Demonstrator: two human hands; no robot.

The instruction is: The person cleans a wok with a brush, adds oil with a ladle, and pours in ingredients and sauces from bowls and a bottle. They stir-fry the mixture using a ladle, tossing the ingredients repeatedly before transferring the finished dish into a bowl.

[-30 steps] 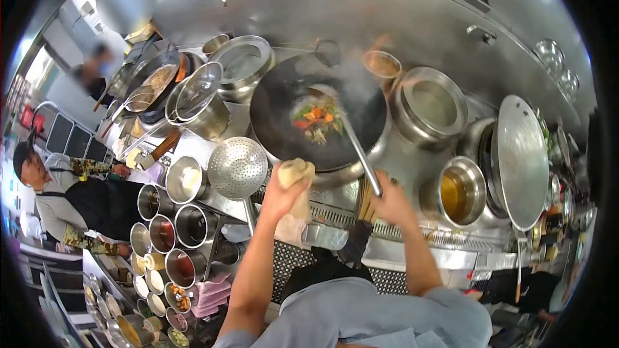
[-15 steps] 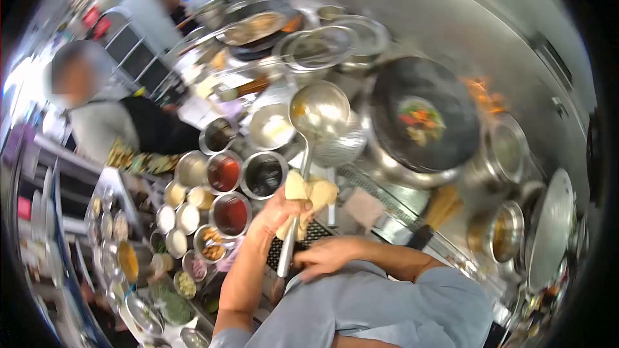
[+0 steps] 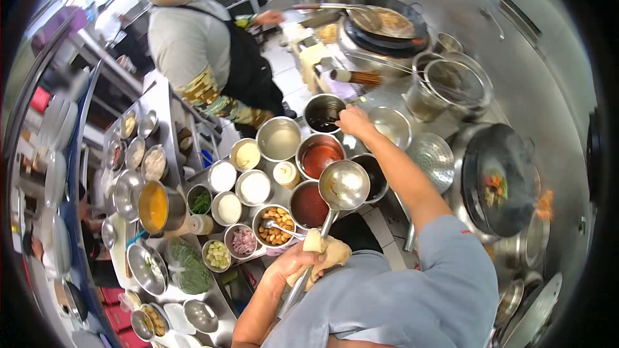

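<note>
My left hand (image 3: 298, 263) is closed round the handle of a steel ladle (image 3: 345, 185), with a folded yellowish cloth (image 3: 334, 254) in the same grip. The ladle's bowl points away from me, over the red sauce pots. My right hand (image 3: 352, 120) reaches across to the rim of a steel pot of dark liquid (image 3: 324, 113). Its fingers are drawn together; what they pinch is too small to make out. Just below that pot is a pot of red sauce (image 3: 320, 156), and nearer me a second red sauce pot (image 3: 309, 205).
Cooking vegetables (image 3: 495, 188) lie in a smoking wok (image 3: 506, 171) at right, with flame beside it. A perforated skimmer (image 3: 431, 162) rests left of the wok. Several ingredient containers fill the left counter, including fried pieces (image 3: 274, 227). A co-worker (image 3: 200, 51) stands beyond.
My view has turned left. My right hand has left the ladle's lower handle and stretched out to the dark liquid pot. My left hand keeps hold of the ladle and cloth.
</note>
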